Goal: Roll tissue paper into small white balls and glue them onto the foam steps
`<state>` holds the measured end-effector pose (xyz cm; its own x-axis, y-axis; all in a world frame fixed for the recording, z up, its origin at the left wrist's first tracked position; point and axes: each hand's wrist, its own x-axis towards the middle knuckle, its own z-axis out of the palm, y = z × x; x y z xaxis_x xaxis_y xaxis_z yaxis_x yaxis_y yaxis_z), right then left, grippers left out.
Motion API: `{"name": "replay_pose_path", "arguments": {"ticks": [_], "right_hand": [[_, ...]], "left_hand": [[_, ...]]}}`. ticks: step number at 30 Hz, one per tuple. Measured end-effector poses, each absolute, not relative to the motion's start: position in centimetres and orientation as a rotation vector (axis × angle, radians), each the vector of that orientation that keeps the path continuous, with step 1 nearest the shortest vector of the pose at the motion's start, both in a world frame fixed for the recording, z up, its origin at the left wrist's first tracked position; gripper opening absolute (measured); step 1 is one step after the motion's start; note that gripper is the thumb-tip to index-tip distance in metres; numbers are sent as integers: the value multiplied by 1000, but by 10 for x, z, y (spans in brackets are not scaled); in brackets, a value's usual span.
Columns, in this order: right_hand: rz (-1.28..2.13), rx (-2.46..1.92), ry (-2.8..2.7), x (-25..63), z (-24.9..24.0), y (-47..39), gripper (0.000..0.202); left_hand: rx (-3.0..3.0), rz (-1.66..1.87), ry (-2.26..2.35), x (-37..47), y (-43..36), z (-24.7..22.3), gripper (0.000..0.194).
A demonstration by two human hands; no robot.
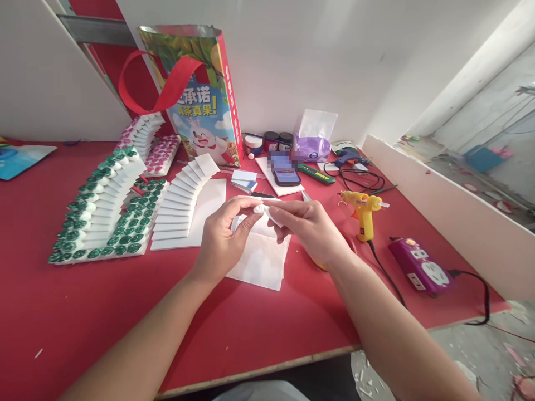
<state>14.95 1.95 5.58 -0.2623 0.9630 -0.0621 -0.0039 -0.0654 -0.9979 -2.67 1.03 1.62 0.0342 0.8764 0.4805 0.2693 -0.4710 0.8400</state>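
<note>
Together, two hands (223, 236) pinch one white twist (259, 209).

left hand (229, 231) and right hand (304, 225) meeting, thumbs and fingers pinched, both bare forearms reaching forward

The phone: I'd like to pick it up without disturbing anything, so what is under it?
The phone lies on a white sheet, whose edges show around it. Whatever is directly beneath the phone is covered and can't be seen.
</note>
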Motion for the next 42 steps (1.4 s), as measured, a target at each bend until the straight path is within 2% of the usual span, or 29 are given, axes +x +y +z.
{"name": "replay_pose_path", "arguments": {"ticks": [3, 11, 16, 23, 26, 30, 35, 42], "right_hand": [[1266, -1163, -1504, 148, 54, 18, 29], [625, -1241, -1812, 144, 45, 12, 17], [361, -1090, -1900, 144, 44, 9, 16], [547, -1113, -1991, 151, 50, 13, 17], [637, -1177, -1970, 152, 52, 14, 17], [760, -1241, -1914, 151, 52, 15, 18], [856, -1245, -1885, 152, 51, 17, 17], [947, -1268, -1867, 156, 49, 22, 21]], "left_hand": [[1723, 1438, 1159, -27, 9, 17, 14], [1639, 1429, 1171, -24, 7, 15, 14], [1660, 1460, 1200, -24, 8, 15, 14], [1884, 1492, 1253, -28, 10, 16, 9], [1880, 1463, 1271, -29, 10, 18, 10], [1875, 1409, 1233, -31, 12, 20, 23], [1947, 1350, 1169, -33, 14, 21, 16], [1856, 1313, 1078, -32, 16, 17, 20]]}}
